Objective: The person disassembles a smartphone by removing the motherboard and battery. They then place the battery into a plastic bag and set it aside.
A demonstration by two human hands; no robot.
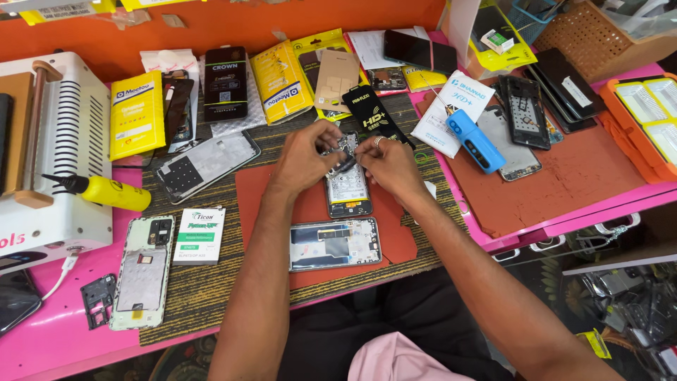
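Both hands pinch the opened phone (347, 185) mid-frame: my left hand (305, 156) and right hand (389, 164) grip its top end. Phone frame (334, 244) sits just below; table edge (106, 346) lower left.

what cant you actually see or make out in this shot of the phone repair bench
Head view only:
- Top end of the opened phone: covered by the left hand and right hand; whether the fingers pinch a part or a tool cannot be told.
- White machine: cut off by the left edge.
- Orange tray: cut off by the right edge.
- Items under the bench at lower right: blurred and dark.
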